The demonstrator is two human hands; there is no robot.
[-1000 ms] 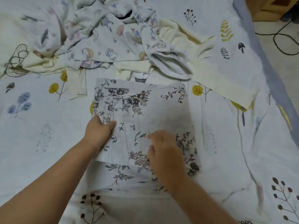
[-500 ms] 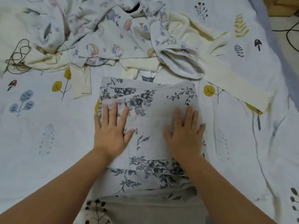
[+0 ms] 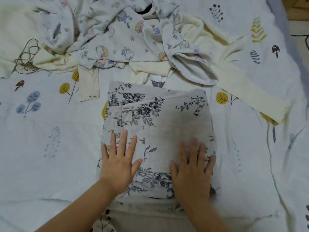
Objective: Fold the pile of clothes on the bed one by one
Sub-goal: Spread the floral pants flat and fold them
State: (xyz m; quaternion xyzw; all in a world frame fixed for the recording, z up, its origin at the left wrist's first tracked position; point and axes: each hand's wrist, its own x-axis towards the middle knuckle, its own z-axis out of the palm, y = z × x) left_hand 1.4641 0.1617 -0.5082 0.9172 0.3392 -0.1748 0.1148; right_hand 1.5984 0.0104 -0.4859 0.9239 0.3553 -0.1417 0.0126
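Folded floral garment [image 3: 167, 118]: lies flat on bed sheet [image 3: 41, 156], centre of view, approx. rectangular; dark flower print on pale fabric; layered edges visible at far-left corner and along near edge.

L hand [image 3: 117, 163]: palm down on near-left part of garment; fingers straight, spread apart, pointing far; holds nothing, presses flat.

R hand [image 3: 192, 168]: palm down on near-right part of garment; fingers straight, slightly apart, somewhat blurred; no grip, flat contact only.

Unfolded pile [image 3: 117, 39]: far side of bed, beyond folded garment; cartoon-print garment on top, w/ open sleeve cuff [image 3: 195, 71] hanging toward garment's far-right corner; cream garment [image 3: 242, 91] under it, one sleeve stretching right.

Thin cord [image 3: 26, 57]: looped at far left, on cream fabric.
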